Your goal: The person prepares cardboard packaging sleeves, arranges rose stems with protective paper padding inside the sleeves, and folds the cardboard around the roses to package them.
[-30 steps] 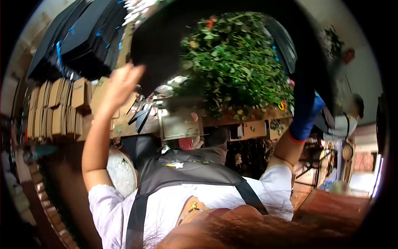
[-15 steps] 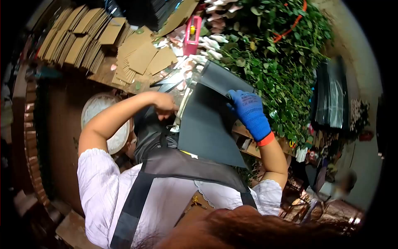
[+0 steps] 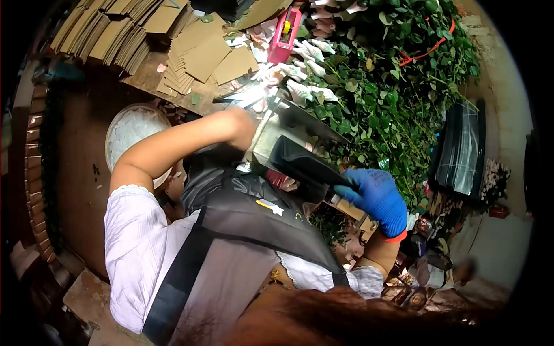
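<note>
My right hand (image 3: 378, 199), in a blue glove with an orange cuff, grips the near edge of a dark grey sheet (image 3: 297, 161). The sheet lies folded over a shiny metal box (image 3: 266, 138) at the workbench edge, just above my black apron (image 3: 254, 222). My bare left hand (image 3: 238, 122) reaches to the far side of the box and sheet. Its fingers are hidden behind them, so I cannot see what it grips.
Stacks of brown cardboard pieces (image 3: 115, 34) cover the wooden bench at upper left, beside a pink tape dispenser (image 3: 287, 32). A mass of green leafy stems (image 3: 392, 86) and paper-wrapped buds (image 3: 306, 57) lies to the right. A white round tub (image 3: 133, 132) stands below the bench. Black sheets (image 3: 459, 150) are at far right.
The dark sheet came down from overhead and has been folded flat over the metal box. My gloved right hand slid down and right along it; my left hand moved up behind the box.
</note>
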{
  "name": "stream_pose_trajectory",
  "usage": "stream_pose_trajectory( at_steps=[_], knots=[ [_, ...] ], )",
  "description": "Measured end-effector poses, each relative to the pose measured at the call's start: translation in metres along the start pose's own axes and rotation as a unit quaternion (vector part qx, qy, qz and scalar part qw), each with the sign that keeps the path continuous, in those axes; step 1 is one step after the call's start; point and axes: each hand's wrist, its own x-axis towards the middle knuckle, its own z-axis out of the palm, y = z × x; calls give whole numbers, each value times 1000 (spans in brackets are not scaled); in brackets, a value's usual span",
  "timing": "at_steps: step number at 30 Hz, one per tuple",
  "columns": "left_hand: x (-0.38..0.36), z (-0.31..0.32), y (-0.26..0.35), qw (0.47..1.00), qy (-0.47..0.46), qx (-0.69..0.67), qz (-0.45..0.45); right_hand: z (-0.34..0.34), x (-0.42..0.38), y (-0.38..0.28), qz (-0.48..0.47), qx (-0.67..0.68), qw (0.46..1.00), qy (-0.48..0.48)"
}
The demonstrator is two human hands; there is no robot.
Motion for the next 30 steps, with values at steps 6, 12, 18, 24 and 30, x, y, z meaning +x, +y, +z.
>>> stream_pose_trajectory(
  at_steps=[6, 12, 18, 24, 30],
  knots=[
    [22, 2, 10, 990, 83, -18, 108, 16, 56, 29, 37, -123, 978, 165],
    [99, 22, 28, 912, 238, -60, 328, 38, 103, 43, 25, -178, 975, 129],
    [152, 98, 13, 835, 472, 18, 282, 39, 95, 14, 7, -124, 953, 276],
    [149, 98, 14, 855, 452, 10, 254, 35, 59, 1, -79, 82, 955, 272],
    [147, 95, 17, 874, 425, -12, 235, 81, 143, 53, 61, -91, 980, 167]
  ],
)
